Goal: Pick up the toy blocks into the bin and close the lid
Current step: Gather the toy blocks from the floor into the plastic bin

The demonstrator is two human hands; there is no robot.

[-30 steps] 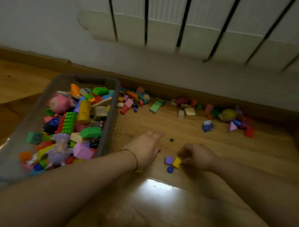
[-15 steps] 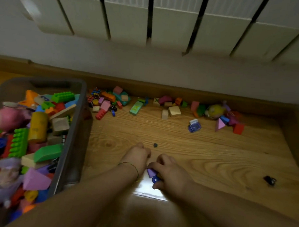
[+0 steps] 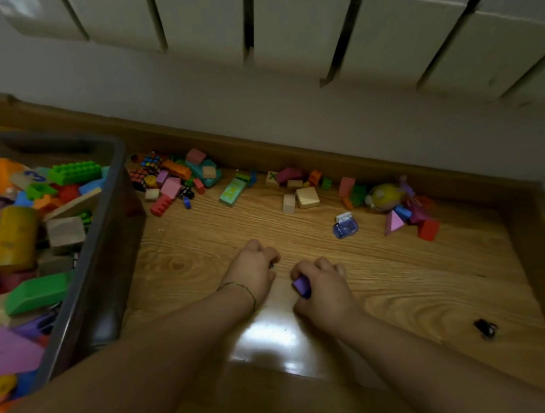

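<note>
A grey translucent bin (image 3: 116, 194) stands at the left, heaped with coloured blocks; no lid is in view. Loose blocks (image 3: 170, 182) lie in a row along the baseboard, among them a teal block (image 3: 233, 191), a wooden cube (image 3: 307, 197), a pink triangle (image 3: 392, 223) and a red block (image 3: 428, 229). My right hand (image 3: 326, 293) rests on the floor in the middle and grips a purple block (image 3: 301, 286). Just to its left, my left hand (image 3: 252, 269) has its fingers curled over a small dark piece (image 3: 271, 265), which is mostly hidden.
A clear blue piece (image 3: 345, 227) and a yellow round toy (image 3: 384, 196) lie near the right-hand blocks. A small black object (image 3: 485, 328) sits on the floor at the right. The wooden baseboard (image 3: 325, 160) and a radiator (image 3: 288, 34) close off the far side.
My right hand has closed round the purple block, and the yellow and blue pieces beside it are out of sight. My left hand moved forward over the small dark piece. The view shifted right.
</note>
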